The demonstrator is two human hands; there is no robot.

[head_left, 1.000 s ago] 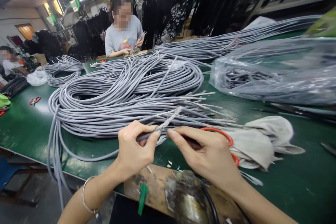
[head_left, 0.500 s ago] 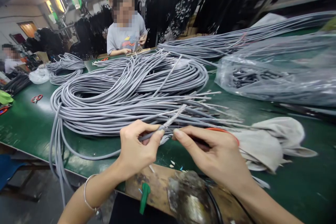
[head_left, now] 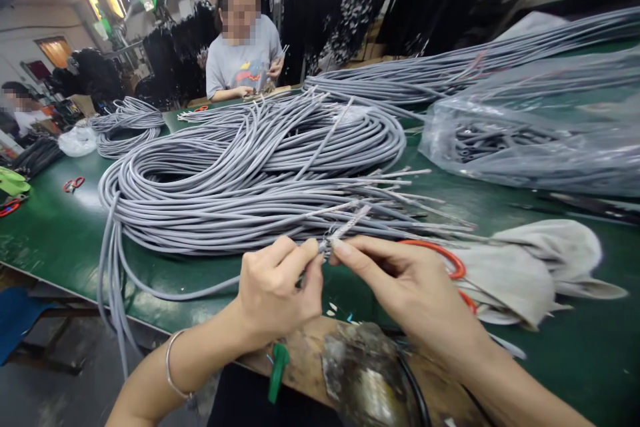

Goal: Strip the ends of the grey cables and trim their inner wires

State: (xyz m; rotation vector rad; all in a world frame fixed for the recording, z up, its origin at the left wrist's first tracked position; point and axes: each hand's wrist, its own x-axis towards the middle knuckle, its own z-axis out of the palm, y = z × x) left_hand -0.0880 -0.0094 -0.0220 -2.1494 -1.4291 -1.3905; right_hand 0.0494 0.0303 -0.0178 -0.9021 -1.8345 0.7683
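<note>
Gripping a smooth, round grey cable [head_left: 323, 247], the left fingers [head_left: 313, 273] are closed, the right fingers [head_left: 347, 256] pinched together at its rough, silvery braid [head_left: 353, 221].

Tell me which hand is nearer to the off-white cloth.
Right. The right hand is just left of the off-white cloth in the picture; the left hand is farther left, beyond the right hand.

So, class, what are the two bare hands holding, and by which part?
Left hand: a round grey cable, just behind its silvery stripped end. Right hand: at that end; whether it grips is unclear.
</note>
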